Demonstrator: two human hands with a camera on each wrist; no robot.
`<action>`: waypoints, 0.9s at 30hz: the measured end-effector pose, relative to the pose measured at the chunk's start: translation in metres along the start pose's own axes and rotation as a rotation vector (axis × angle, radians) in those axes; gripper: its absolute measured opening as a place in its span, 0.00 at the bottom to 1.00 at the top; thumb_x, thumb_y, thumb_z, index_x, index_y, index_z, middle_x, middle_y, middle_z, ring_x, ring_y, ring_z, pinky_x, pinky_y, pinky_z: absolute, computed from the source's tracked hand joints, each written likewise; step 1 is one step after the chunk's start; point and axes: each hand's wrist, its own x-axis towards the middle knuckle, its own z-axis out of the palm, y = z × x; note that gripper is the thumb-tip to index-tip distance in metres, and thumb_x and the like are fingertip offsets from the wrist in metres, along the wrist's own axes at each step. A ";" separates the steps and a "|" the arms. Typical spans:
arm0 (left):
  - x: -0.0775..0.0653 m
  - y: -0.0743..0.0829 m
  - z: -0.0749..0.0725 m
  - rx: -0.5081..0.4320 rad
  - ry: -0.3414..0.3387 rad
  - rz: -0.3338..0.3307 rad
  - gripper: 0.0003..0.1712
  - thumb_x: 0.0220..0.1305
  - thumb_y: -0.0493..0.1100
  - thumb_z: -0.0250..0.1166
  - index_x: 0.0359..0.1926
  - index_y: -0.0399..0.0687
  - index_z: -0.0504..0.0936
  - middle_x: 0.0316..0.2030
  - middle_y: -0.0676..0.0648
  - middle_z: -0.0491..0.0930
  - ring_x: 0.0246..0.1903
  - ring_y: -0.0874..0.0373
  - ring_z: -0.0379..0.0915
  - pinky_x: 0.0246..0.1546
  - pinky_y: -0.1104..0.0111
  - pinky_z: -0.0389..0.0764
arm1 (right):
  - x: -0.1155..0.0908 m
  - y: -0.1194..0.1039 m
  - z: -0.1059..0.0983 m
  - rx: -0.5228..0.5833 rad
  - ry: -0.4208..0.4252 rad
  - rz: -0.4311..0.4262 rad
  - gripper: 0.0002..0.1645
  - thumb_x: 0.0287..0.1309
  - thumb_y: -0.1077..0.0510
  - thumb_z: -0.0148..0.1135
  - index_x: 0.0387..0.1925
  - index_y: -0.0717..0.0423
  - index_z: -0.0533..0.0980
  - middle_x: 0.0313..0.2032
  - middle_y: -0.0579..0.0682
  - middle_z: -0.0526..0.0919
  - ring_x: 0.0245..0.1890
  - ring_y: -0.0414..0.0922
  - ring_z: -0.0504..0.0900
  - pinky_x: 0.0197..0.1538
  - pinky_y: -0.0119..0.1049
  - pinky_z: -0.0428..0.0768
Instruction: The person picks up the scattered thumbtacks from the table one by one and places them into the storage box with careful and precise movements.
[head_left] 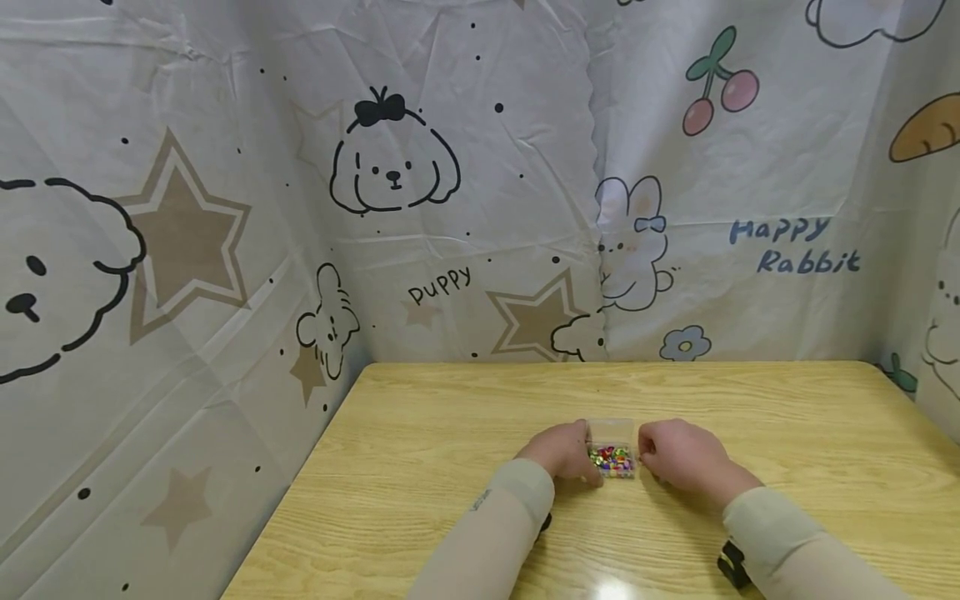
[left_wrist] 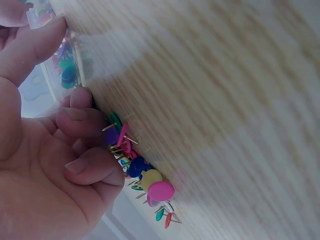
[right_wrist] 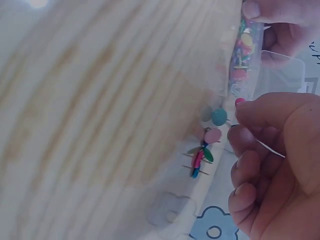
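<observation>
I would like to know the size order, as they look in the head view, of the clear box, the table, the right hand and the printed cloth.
Largest to smallest:
1. Printed cloth
2. Table
3. Right hand
4. Clear box, counting its raised lid

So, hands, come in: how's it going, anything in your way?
Left hand gripping box; right hand beside it, grip unclear. Box open, tacks inside. Loose tacks near both hands, some points exposed.
</observation>
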 end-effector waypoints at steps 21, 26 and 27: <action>-0.001 -0.001 -0.001 0.018 -0.010 0.019 0.28 0.43 0.56 0.77 0.41 0.58 0.71 0.33 0.58 0.75 0.28 0.61 0.68 0.30 0.64 0.74 | 0.001 -0.009 0.001 0.034 0.048 -0.083 0.07 0.55 0.56 0.63 0.25 0.40 0.74 0.20 0.38 0.71 0.20 0.39 0.66 0.23 0.38 0.68; -0.001 0.000 -0.002 0.018 -0.012 0.015 0.27 0.43 0.56 0.77 0.41 0.59 0.72 0.35 0.58 0.76 0.29 0.62 0.68 0.31 0.64 0.75 | 0.001 -0.011 0.002 0.025 0.046 -0.111 0.08 0.55 0.56 0.64 0.25 0.40 0.74 0.19 0.38 0.71 0.19 0.38 0.66 0.23 0.37 0.69; -0.001 0.001 -0.002 0.018 -0.013 0.014 0.27 0.43 0.56 0.77 0.41 0.59 0.72 0.35 0.58 0.76 0.29 0.62 0.68 0.31 0.64 0.75 | 0.001 -0.011 0.002 0.019 0.043 -0.113 0.07 0.55 0.56 0.64 0.26 0.40 0.74 0.20 0.37 0.71 0.20 0.38 0.66 0.23 0.37 0.69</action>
